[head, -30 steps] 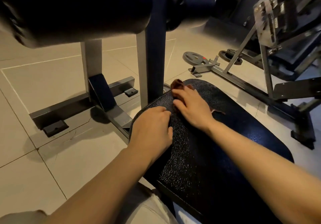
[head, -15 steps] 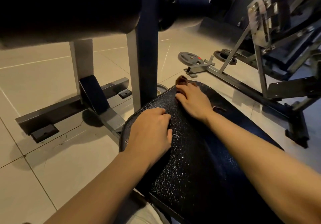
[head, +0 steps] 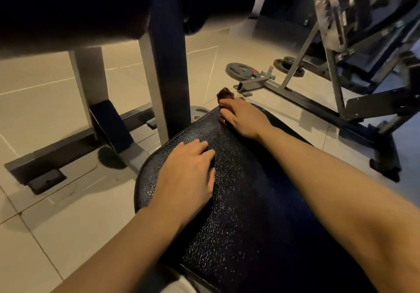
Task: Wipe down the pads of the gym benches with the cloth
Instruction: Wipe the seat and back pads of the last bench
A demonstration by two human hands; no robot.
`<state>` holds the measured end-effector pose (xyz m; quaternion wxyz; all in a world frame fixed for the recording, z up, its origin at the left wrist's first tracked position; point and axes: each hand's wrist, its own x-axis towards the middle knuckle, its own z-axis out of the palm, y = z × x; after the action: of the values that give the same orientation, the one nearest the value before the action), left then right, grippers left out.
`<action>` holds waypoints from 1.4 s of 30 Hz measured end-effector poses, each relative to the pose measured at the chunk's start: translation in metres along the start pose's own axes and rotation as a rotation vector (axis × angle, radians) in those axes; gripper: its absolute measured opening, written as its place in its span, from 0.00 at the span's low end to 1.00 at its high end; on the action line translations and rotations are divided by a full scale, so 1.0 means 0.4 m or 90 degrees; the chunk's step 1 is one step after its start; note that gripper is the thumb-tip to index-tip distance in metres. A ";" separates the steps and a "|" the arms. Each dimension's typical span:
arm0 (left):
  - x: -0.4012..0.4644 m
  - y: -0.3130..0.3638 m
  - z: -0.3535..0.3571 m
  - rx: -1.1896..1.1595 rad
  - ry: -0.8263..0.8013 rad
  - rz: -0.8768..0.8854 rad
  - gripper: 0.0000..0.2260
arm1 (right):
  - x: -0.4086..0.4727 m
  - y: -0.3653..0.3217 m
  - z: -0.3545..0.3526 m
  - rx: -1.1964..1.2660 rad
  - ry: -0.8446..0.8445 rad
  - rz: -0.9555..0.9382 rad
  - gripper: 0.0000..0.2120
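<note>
A black textured bench pad (head: 245,192) fills the lower middle of the head view. My right hand (head: 244,120) lies at the pad's far edge and presses a small brown cloth (head: 225,94) there; most of the cloth is hidden under the fingers, and one end pokes past the rim. My left hand (head: 189,174) rests flat on the pad's near left part, fingers spread and straight, holding nothing.
A thick black roller pad (head: 75,8) on a dark upright post (head: 169,61) hangs overhead, just beyond the bench pad. Weight plates (head: 242,70) lie on the tiled floor. A grey machine frame (head: 336,102) stands to the right.
My right hand has slid the cloth farther away, up to the pad's far edge. My left hand has stayed on the pad, its fingers now straighter.
</note>
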<state>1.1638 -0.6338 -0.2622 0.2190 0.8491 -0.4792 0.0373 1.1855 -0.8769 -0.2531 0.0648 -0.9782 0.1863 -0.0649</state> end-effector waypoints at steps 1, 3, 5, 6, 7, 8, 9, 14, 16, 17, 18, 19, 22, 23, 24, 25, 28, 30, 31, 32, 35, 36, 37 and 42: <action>-0.003 0.002 0.003 0.002 -0.001 0.000 0.18 | -0.016 0.027 -0.006 -0.003 0.002 0.010 0.21; -0.008 0.008 0.006 0.006 0.000 0.002 0.17 | -0.068 0.099 -0.023 -0.012 0.011 0.063 0.21; -0.010 0.013 0.008 0.009 -0.003 0.010 0.16 | -0.140 0.171 -0.043 -0.015 0.010 0.123 0.21; -0.010 0.016 0.009 0.009 -0.007 0.015 0.16 | -0.176 0.197 -0.048 -0.011 0.011 0.141 0.21; -0.010 0.017 0.013 0.010 -0.008 0.020 0.17 | -0.208 0.212 -0.048 -0.003 0.014 0.151 0.21; -0.007 0.017 0.016 0.012 -0.004 0.024 0.17 | -0.231 0.218 -0.044 0.003 0.023 0.154 0.21; -0.003 0.019 0.020 0.013 0.000 0.025 0.18 | -0.240 0.221 -0.036 0.004 0.036 0.156 0.21; 0.023 0.043 0.032 0.003 -0.006 0.031 0.19 | -0.142 0.189 -0.021 -0.003 0.052 0.168 0.22; 0.030 0.047 0.038 0.005 -0.009 0.035 0.20 | -0.071 0.141 -0.018 0.004 0.057 0.150 0.21; 0.031 0.045 0.038 0.009 -0.009 0.035 0.21 | -0.038 0.106 -0.015 0.006 0.061 0.129 0.21; 0.032 0.044 0.036 0.009 -0.007 0.034 0.20 | -0.011 0.066 -0.010 0.010 0.064 0.106 0.20; 0.033 0.043 0.032 0.005 -0.007 0.033 0.20 | 0.010 0.027 -0.003 0.014 0.067 0.081 0.20; 0.032 0.039 0.025 -0.004 -0.006 0.035 0.20 | 0.034 -0.044 0.016 0.017 0.068 0.028 0.20; 0.032 0.038 0.024 -0.006 -0.005 0.036 0.20 | 0.033 -0.045 0.016 0.018 0.067 0.019 0.20; 0.031 0.037 0.023 -0.008 -0.009 0.037 0.20 | 0.028 -0.037 0.013 0.022 0.060 0.013 0.20; 0.029 0.036 0.020 -0.009 -0.017 0.034 0.20 | 0.023 -0.024 0.009 0.025 0.049 0.006 0.21; 0.025 0.032 0.012 -0.007 -0.029 0.038 0.21 | 0.002 0.026 -0.001 0.028 0.035 0.005 0.22; 0.026 0.029 0.012 -0.011 -0.025 0.046 0.22 | -0.024 0.063 -0.007 0.034 0.049 0.037 0.22; 0.028 0.028 0.013 -0.010 -0.021 0.050 0.22 | -0.039 0.084 -0.010 0.035 0.053 0.055 0.22; 0.029 0.026 0.013 -0.006 -0.021 0.054 0.22 | -0.054 0.106 -0.013 0.034 0.052 0.073 0.22; 0.032 0.023 0.011 -0.005 -0.026 0.057 0.21 | -0.111 0.158 -0.021 0.037 0.046 0.123 0.22; 0.033 0.022 0.011 -0.005 -0.026 0.058 0.20 | -0.134 0.169 -0.024 0.038 0.046 0.140 0.22; 0.035 0.021 0.010 -0.005 -0.024 0.059 0.20 | -0.160 0.175 -0.028 0.039 0.047 0.154 0.22; 0.045 0.018 0.008 -0.004 -0.028 0.050 0.19 | -0.332 0.154 -0.037 0.031 0.053 0.169 0.22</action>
<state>1.1671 -0.6529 -0.2577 0.2095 0.8298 -0.5167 0.0260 1.0390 -0.8860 -0.2616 0.0891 -0.9395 0.3148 -0.1011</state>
